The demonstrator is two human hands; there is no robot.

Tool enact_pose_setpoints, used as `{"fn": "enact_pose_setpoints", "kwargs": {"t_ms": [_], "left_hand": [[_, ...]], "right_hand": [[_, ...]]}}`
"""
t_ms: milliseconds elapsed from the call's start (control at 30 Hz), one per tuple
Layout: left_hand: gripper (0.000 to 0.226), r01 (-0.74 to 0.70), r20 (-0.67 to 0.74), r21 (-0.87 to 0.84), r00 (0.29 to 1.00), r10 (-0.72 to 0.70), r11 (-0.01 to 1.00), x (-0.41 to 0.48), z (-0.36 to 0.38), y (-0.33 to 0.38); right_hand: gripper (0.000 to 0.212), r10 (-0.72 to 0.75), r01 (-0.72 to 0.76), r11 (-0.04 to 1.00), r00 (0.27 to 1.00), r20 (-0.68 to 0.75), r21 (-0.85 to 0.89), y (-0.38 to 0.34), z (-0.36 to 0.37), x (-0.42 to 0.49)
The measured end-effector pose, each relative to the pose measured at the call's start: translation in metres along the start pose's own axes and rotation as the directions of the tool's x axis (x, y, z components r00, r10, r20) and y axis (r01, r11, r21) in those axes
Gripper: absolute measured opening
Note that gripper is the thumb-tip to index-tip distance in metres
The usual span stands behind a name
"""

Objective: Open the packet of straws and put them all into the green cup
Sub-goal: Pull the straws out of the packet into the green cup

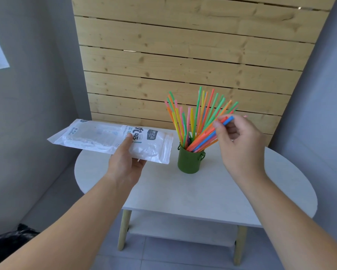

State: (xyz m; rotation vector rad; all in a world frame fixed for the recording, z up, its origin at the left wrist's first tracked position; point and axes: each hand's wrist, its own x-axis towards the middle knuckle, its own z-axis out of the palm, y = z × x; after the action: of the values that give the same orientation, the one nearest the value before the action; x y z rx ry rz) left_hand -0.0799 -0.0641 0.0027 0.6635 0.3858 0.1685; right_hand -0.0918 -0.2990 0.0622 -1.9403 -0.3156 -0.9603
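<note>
A small green cup (189,162) stands on the white table (202,191), full of coloured straws (195,117) that fan upward. My right hand (239,145) pinches the top ends of a few straws, blue and orange among them, whose lower ends are inside the cup. My left hand (126,160) holds the clear plastic straw packet (113,140) flat above the table's left side, thumb on top. The packet looks flat and empty; its open end points toward the cup.
A wooden slat wall (183,55) rises right behind the table. Grey walls stand on both sides. A lower shelf (183,228) sits under the tabletop. A black bag (9,240) lies on the floor at the lower left.
</note>
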Motion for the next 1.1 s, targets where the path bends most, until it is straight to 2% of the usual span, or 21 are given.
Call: {"fn": "enact_pose_setpoints", "kwargs": {"t_ms": [267,367,667,833,1100], "left_hand": [[0.034,0.005,-0.009,0.008,1.0,-0.004,1.0,-0.002,-0.001,0.004],[0.035,0.015,-0.002,0.015,1.0,-0.015,1.0,-0.003,0.0,0.004],[0.033,0.022,0.003,0.013,1.0,-0.022,1.0,-0.005,0.0,0.004],[0.026,0.021,-0.001,0.017,1.0,-0.021,1.0,-0.006,0.0,0.004],[0.024,0.025,-0.005,0.018,1.0,-0.024,1.0,-0.008,0.001,0.005]], "right_hand": [[0.013,-0.027,0.027,0.998,1.0,-0.008,-0.049,0.003,0.007,-0.004],[0.017,-0.024,0.023,0.999,1.0,-0.009,-0.047,0.004,0.007,-0.006],[0.013,-0.004,0.009,0.993,0.999,0.043,-0.114,0.01,0.013,-0.008],[0.018,-0.018,0.026,0.989,0.998,0.06,-0.145,0.013,0.015,-0.009],[0.015,0.039,-0.037,0.999,0.996,0.074,-0.027,0.013,0.018,-0.005]]}}
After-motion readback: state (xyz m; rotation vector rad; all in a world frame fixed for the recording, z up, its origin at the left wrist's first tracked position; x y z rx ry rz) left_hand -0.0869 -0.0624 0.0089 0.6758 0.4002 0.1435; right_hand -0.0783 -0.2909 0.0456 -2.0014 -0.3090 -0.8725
